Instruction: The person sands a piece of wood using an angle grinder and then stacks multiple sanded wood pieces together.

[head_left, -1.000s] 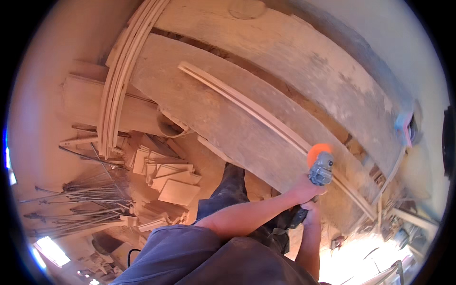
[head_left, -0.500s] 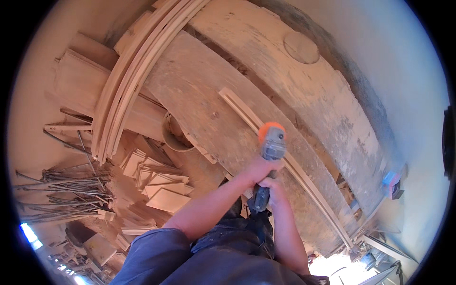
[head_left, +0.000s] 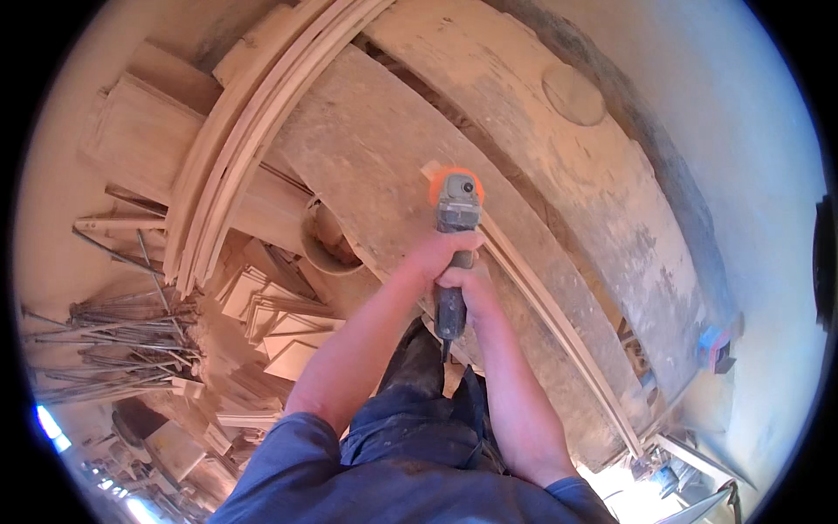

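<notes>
Both of my hands are wrapped round one angle grinder (head_left: 458,214) with a grey head and dark body. My left hand (head_left: 441,251) grips it just behind the head, and my right hand (head_left: 465,278) closes round the body nearer to me. Its orange disc (head_left: 440,185) lies over the far-left end of a long, narrow wooden strip (head_left: 550,316) and partly hides it. The strip runs diagonally along a wide, dusty board (head_left: 375,144). Whether the disc is spinning cannot be told.
Beyond a gap lies another dusty plank (head_left: 611,205) with a round disc (head_left: 573,96) on it. Long boards (head_left: 231,144) are stacked at left, above wood offcuts (head_left: 292,336) and a bucket (head_left: 323,253). Thin rods (head_left: 122,341) lie far left; a small blue-and-red box (head_left: 714,348) sits right.
My two hands have moved the grinder away from me and to the left along the strip, from its middle part to its far end. Both still hold the grinder.
</notes>
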### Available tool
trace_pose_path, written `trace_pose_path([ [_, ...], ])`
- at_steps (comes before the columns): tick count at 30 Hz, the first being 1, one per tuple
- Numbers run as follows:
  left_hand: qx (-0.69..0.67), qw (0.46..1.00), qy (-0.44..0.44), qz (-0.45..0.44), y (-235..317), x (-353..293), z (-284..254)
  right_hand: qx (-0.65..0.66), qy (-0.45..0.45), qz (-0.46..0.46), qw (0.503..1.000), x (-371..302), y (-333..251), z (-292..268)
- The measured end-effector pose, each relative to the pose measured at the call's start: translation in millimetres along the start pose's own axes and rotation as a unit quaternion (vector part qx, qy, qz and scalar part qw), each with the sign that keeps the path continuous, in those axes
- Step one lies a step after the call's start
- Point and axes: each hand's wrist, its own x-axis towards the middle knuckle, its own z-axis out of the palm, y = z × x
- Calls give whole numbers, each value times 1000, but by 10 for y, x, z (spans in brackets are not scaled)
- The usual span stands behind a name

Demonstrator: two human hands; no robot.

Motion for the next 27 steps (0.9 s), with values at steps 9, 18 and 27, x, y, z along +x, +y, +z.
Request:
trace_pose_path([
  [9,169,985,-35,-15,-1135,-304,954,99,46,70,992,-1078,652,-1266],
  [18,360,900,-230,-82,-2334,-674,2602,251,163,-77,951,-2516,1042,-2574],
  [27,710,452,-211,497,-3147,-326,2935,450,378,-139,797,-4085,1720,-4126],
])
